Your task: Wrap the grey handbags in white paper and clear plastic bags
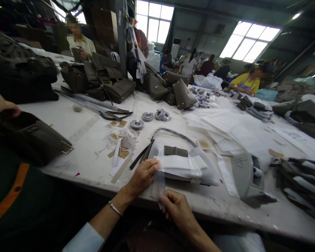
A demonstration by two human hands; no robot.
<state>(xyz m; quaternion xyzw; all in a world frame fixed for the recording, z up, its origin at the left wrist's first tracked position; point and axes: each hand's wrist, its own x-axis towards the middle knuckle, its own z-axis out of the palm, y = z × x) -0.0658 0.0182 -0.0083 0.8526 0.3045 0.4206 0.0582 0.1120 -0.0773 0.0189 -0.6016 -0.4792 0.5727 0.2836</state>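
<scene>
A dark olive handbag (176, 151) lies in front of me on the table, partly covered with white sheet and clear film. Its wrapped handle (173, 131) arches at the back. My left hand (144, 175) is closed at the bag's near left side, fingers pressed together on the wrapping. From there a clear plastic strip (160, 182) runs down over the table edge. Its lower end is pinched between the thumb and fingers of my right hand (177, 207), just off the edge. A dark strap (138, 156) sticks out at the bag's left.
A grey tape dispenser (245, 176) stands at the right, beside several dark wrapped pieces (301, 185). Rolled grey straps (137, 124), tags and paper scraps lie behind left. Stacked dark bags (112, 80) sit farther back. At the left a co-worker's hand (5, 106) touches another bag (34, 136).
</scene>
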